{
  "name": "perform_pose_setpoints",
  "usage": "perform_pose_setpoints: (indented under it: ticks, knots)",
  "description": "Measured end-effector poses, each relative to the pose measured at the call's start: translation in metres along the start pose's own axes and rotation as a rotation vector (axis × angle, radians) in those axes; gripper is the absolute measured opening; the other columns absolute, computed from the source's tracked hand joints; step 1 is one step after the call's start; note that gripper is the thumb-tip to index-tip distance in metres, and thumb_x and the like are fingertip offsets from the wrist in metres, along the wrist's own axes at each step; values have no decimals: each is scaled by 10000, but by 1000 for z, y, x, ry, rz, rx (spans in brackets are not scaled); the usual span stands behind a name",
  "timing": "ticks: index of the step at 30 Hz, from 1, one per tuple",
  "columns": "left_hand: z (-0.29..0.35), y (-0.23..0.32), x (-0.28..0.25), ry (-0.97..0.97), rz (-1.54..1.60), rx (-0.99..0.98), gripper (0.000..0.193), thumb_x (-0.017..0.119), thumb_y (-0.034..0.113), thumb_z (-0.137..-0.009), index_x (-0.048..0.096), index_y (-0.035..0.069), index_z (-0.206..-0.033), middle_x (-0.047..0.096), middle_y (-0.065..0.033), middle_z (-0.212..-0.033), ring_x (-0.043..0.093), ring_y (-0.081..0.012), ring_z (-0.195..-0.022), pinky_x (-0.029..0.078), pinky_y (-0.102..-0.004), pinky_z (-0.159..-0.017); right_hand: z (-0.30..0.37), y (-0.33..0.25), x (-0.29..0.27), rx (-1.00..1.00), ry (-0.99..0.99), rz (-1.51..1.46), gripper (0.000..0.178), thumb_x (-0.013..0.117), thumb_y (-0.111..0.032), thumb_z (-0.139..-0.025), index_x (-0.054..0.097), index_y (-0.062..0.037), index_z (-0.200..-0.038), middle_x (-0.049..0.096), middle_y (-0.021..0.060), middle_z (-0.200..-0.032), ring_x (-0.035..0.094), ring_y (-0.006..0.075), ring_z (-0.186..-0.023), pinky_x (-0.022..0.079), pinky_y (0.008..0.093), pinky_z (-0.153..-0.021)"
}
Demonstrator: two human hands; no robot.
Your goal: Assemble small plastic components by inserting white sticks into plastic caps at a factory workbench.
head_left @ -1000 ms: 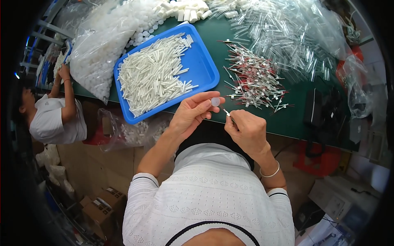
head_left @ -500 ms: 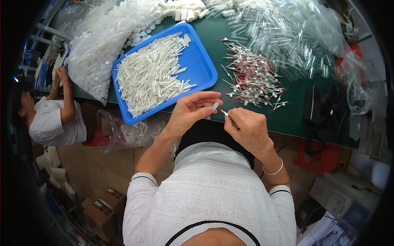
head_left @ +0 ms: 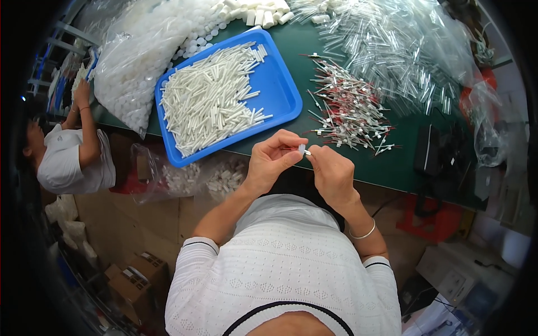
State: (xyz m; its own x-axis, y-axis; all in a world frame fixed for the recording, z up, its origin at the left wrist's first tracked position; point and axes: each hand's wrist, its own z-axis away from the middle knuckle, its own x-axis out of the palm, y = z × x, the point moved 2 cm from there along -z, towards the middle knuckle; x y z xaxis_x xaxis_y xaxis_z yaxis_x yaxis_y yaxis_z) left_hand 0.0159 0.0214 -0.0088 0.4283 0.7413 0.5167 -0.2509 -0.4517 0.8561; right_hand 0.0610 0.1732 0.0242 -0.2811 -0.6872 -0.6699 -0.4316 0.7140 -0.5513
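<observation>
Above the near table edge, both my hands meet at their fingertips. My left hand (head_left: 273,161) pinches a small translucent white plastic piece (head_left: 302,148) between thumb and fingers. A short stretch of thin red wire shows by its fingers. My right hand (head_left: 333,171) is closed in a pinch on a small white-ended wire part (head_left: 307,152), which meets the plastic piece. Fingers partly hide both parts. Beyond my right hand lies a pile of red wire parts with white ends (head_left: 350,106). A blue tray (head_left: 284,99) of short white tubes (head_left: 210,101) stands beyond my left hand.
A clear bag of round white caps (head_left: 126,78) lies at the far left, beside thick white cylinders (head_left: 263,14). Clear tubes (head_left: 392,56) spread across the far right. A black device (head_left: 428,150) stands at the right edge. Another person (head_left: 73,151) works at the left.
My hands have come together, and the white-ended wire part now meets the plastic piece. The other person's arms have shifted slightly.
</observation>
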Motion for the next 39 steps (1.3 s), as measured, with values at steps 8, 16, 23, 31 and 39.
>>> perform_pose_setpoints:
  ticks: [8, 16, 23, 31, 39]
  knots:
    - [-1, 11, -2, -62, -261, 197, 259, 685, -5, -829, 652, -18, -1085, 529, -68, -1023, 541, -114, -913, 461, -228, -782, 7, 10, 19, 426, -94, -842, 117, 572, -123, -941, 577, -14, -901, 561, 48, -640, 525, 133, -504, 417, 281, -461]
    - [-15, 44, -2, -185, -760, 275, 266, 757, 103, -762, 699, 92, -1021, 555, -35, -1057, 520, -164, -950, 404, -293, -836, -17, 22, 13, 490, -339, -1041, 175, 526, -87, -953, 632, 36, -1016, 621, 27, -911, 552, 74, -803, 453, 207, -717]
    - [-147, 135, -136, 323, -1479, 332, 129, 649, 139, -843, 710, 51, -916, 704, -80, -814, 642, -158, -692, 493, -282, -661, -13, 31, -11, 408, -191, -1018, 147, 687, -11, -794, 688, -5, -940, 630, 44, -929, 553, 136, -912, 424, 280, -833]
    - [-232, 119, -166, 281, -1595, 352, 146, 656, 209, -778, 719, 91, -837, 694, -128, -801, 668, -289, -757, 518, -391, -712, -4, 32, -9, 648, -51, -1117, 129, 618, -50, -894, 597, -2, -1012, 651, 69, -831, 564, 68, -686, 434, 184, -628]
    - [-205, 103, -120, 63, -1684, 260, 132, 689, 171, -778, 692, 45, -818, 679, -120, -769, 653, -272, -721, 503, -359, -679, -3, 30, -11, 622, -19, -1212, 173, 585, -89, -935, 563, 4, -1079, 684, 148, -941, 654, 147, -812, 533, 256, -745]
